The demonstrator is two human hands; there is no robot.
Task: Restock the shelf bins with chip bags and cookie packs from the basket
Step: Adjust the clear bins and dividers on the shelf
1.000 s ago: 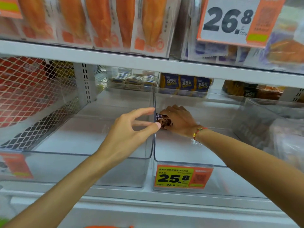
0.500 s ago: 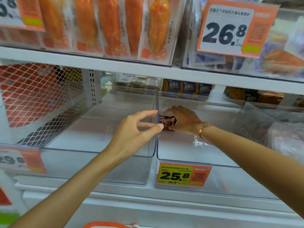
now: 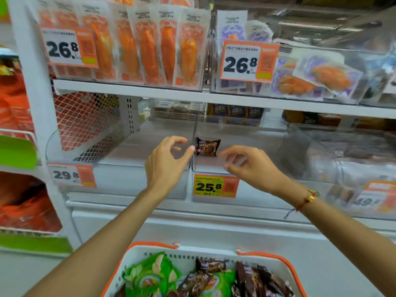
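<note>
Clear, smooth plastic bin (image 3: 246,168) holds a glossy wrapped cookie pack (image 3: 208,147); the basket (image 3: 184,257) is perforated white plastic.

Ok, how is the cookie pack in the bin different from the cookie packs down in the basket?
The cookie pack in the bin stands upright and alone against the bin's left wall; the cookie packs in the basket lie tilted in a heap, mixed with green chip bags. The binned one is shelved; the basket ones are not yet. All share a dark brown wrapper.

Probably a supermarket: price tags (image 3: 250,60), stocked snack shelves (image 3: 214,99)
</note>
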